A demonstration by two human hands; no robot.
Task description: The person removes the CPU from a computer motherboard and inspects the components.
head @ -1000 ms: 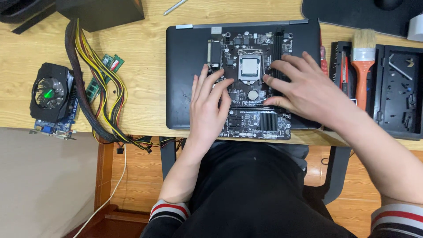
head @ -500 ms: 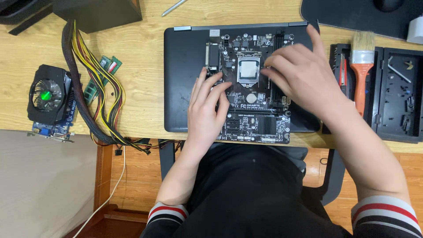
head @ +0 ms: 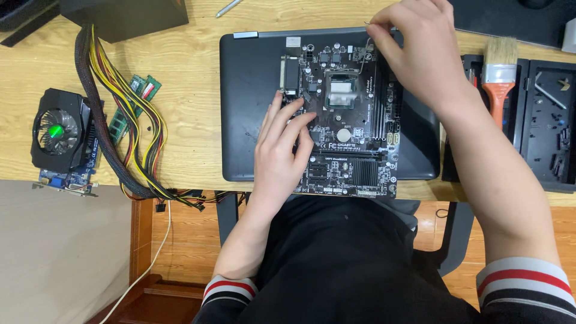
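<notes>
A dark motherboard (head: 354, 150) lies on a closed black laptop (head: 252, 108) at the desk's front edge. Its processor socket (head: 341, 91) sits near the board's top middle. My left hand (head: 279, 153) rests flat on the board's left side, with the fingertips beside the socket. My right hand (head: 420, 54) is raised over the board's top right corner. Its thumb and fingers pinch the end of a thin metal socket lever (head: 367, 36), which stands up from the board.
A graphics card with a fan (head: 60, 135) lies at the far left. A bundle of yellow and black cables (head: 129, 138) and green memory sticks (head: 141, 90) lie beside it. An orange-handled brush (head: 498, 78) and a black tool tray (head: 549, 120) are at the right.
My right hand has moved from the board's right side up to its top edge, bringing the thin lever up with it. My left hand stays on the board's left side.
</notes>
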